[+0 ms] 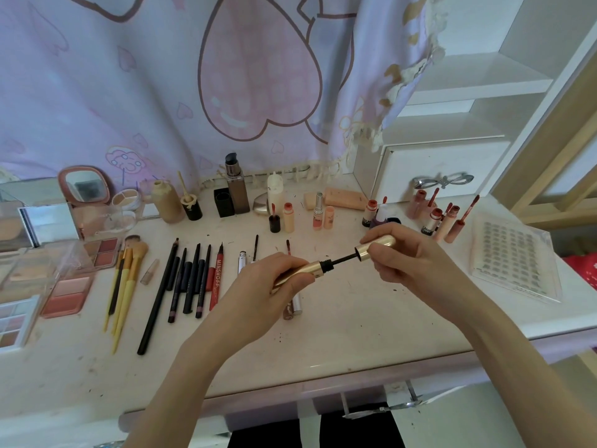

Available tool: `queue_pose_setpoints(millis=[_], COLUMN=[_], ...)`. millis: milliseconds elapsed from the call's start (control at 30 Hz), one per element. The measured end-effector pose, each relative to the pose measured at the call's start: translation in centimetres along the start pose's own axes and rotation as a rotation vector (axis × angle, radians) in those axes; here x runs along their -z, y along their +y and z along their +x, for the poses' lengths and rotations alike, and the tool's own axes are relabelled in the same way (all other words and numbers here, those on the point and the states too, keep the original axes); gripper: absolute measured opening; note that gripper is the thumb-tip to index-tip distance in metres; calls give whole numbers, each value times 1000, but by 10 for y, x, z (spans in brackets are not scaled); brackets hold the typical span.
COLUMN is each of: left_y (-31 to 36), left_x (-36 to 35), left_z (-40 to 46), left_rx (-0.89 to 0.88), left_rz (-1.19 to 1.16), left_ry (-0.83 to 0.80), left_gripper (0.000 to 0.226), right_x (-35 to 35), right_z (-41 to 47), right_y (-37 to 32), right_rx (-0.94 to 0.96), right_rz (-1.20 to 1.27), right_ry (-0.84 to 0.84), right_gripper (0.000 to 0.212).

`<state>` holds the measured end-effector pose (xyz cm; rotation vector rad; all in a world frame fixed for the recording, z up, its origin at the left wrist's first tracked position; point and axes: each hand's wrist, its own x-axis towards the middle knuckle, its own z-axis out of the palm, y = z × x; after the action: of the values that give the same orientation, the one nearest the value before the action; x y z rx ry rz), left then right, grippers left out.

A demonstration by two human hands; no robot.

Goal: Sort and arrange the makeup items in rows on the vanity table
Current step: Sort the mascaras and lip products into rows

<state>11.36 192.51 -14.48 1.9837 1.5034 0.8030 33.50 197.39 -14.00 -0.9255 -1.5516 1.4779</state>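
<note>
Gold mascara tube [298, 273] (wand [376, 248] half out)

Bedroom: vanity table [355, 334], heart-print curtain [258, 76].

Left of the left hand [258, 295], three yellow-handled brushes [124, 282] and one red liner pen [216, 281] were counted.

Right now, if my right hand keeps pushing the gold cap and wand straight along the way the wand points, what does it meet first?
The right hand holds the gold cap; its wand aims down-left into the gold tube in the left hand. It would likely seat in the tube's black neck first.
</note>
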Motion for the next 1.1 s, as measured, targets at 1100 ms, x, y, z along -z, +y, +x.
queue_pose_setpoints(millis=[1100], left_y=[-1], left_x=[-5], left_z=[1], left_rx=[62], left_rz=[-143], left_ry=[-33], left_gripper=[15], right_x=[-10], right_z=[8], right_y=[5], right_rx=[76], right_rz=[4], right_ry=[370], right_gripper=[38])
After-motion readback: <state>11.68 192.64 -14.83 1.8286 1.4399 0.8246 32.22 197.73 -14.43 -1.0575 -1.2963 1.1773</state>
